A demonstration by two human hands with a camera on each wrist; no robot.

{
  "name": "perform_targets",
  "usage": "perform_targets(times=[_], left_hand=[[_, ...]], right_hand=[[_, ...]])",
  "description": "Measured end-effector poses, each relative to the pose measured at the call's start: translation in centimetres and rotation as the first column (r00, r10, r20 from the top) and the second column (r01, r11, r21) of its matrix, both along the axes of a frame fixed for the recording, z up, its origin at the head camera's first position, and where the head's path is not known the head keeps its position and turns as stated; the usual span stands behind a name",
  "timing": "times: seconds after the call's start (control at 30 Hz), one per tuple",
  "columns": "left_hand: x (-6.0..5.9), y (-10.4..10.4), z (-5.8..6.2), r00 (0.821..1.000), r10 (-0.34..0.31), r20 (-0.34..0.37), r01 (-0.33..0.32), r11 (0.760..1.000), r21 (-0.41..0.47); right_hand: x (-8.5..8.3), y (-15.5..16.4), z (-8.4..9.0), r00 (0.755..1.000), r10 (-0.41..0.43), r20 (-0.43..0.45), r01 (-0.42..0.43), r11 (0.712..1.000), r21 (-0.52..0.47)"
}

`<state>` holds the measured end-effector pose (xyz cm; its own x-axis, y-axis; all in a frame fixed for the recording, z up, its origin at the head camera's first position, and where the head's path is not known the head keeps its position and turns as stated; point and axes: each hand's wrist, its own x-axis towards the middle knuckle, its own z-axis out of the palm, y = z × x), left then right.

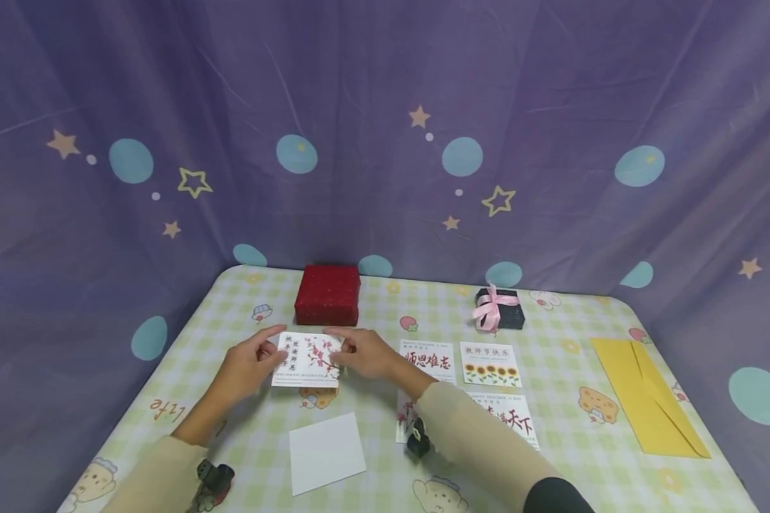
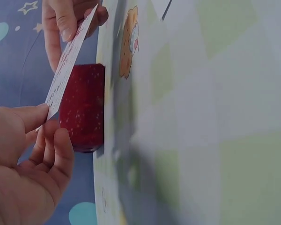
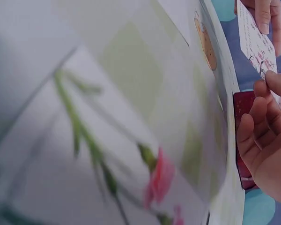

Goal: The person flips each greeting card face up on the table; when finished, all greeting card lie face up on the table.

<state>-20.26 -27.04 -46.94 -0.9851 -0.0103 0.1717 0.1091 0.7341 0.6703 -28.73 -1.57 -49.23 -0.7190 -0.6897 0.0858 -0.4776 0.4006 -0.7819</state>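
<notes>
A white greeting card [image 1: 301,360] with black characters and red blossoms is held up above the table between both hands. My left hand [image 1: 247,365] pinches its left edge between thumb and fingers. At the opposite edge my right hand [image 1: 367,354] pinches it the same way. The left wrist view shows the card [image 2: 68,70] tilted and clear of the tabletop. Behind it stands a dark red box [image 1: 327,296]. A blank white card [image 1: 327,453] lies on the cloth nearer to me, below the raised card.
Right of the hands lie several printed cards, one with sunflowers [image 1: 491,365]; my right forearm partly covers others. A black gift box with a pink ribbon [image 1: 499,308] stands at the back, and a yellow envelope [image 1: 648,399] lies far right. A purple curtain [image 1: 385,85] hangs behind.
</notes>
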Motion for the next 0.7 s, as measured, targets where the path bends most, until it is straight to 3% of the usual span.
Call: perform_targets(times=[0.5, 0.7], left_hand=[[-2.6, 3.6, -1.4, 0.996, -0.058, 0.066, 0.06, 0.998, -0.029], [-3.7, 5.0, -1.8, 0.996, -0.058, 0.073, 0.061, 0.997, -0.042]], right_hand=[[-1.2, 4.0, -0.4, 0.998, -0.059, 0.019, 0.056, 0.992, 0.109], [-2.2, 5.4, -0.6, 0.998, -0.057, -0.033, 0.061, 0.989, 0.137]])
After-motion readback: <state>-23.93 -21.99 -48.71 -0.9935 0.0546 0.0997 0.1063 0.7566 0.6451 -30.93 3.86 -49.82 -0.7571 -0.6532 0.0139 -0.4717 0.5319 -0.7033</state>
